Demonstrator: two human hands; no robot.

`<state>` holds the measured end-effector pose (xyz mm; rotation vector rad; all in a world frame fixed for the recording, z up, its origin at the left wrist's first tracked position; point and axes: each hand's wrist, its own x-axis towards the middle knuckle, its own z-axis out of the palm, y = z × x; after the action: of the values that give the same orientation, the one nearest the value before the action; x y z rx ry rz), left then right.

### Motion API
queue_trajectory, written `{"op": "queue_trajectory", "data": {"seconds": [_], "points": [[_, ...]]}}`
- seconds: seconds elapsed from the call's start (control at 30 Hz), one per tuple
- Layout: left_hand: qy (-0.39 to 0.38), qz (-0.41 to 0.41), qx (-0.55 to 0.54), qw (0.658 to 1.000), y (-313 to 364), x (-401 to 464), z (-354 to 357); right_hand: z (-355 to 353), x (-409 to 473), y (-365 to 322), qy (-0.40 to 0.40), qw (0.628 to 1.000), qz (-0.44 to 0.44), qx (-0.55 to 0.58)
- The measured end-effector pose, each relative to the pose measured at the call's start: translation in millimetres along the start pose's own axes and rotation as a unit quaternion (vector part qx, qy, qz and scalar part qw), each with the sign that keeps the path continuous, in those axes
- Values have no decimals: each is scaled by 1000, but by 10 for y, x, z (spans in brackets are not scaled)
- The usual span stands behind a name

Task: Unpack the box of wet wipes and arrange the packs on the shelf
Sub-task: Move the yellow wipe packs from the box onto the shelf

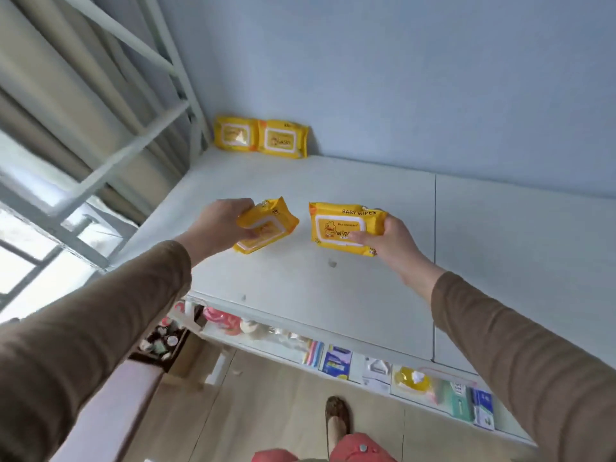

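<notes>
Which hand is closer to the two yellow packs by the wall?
Left. The left hand is almost straight below the two packs in the picture; the right hand is off to their right.

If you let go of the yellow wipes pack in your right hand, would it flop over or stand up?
Probably it flops unless leaned. The pack in the right hand, a soft pouch, looks squashy, not stiff. The two packs at the back seem to lean against the wall. Its shiny wrapper may be a bit slippery.

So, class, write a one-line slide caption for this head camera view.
Left hand and right hand each carry a yellow wipes pack over the white shelf toward two packs at the wall.
</notes>
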<state>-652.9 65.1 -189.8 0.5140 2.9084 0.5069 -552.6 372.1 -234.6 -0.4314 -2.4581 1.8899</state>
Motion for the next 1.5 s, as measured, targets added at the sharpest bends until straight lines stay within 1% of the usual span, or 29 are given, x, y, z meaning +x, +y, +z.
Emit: {"op": "queue_trajectory", "data": {"seconds": [0.13,0.23,0.47,0.53,0.7,0.8,0.87,0.97,1.13,1.23,1.33,1.43,1.5], "points": [[-8,-17,41,999,-471,677,-290,428,809,-138,15,1000,10,10],[-19,-1,85,996,-837,1215,-447,793,1300,-249,28,999,14,34],[-61,53,132,988,-1507,2512,-623,1458,2338,-479,67,996,11,64],[-78,66,133,986,-1602,2821,-647,1569,2563,-526,79,995,11,63],[-104,135,140,975,-1668,3392,-675,1716,2994,-546,77,994,29,74],[-99,154,141,973,-1677,3617,-670,1774,3173,-468,115,990,43,72],[-78,153,139,975,-1704,3717,-651,1804,3236,-428,148,987,50,28],[-57,163,150,974,-1747,3756,-603,1834,3255,-395,184,982,29,-43],[-29,171,170,970,-1749,3724,-541,1916,3227,-369,221,973,18,-69],[-7,159,179,971,-1713,3629,-531,1920,3199,-384,236,967,39,-89],[46,166,169,970,-1689,3473,-474,1852,3081,-384,242,960,62,-124],[91,195,152,965,-1525,3260,-403,1711,2800,-355,233,956,66,-166],[100,226,141,959,-1304,3080,-332,1554,2530,-339,230,952,64,-190]]}}
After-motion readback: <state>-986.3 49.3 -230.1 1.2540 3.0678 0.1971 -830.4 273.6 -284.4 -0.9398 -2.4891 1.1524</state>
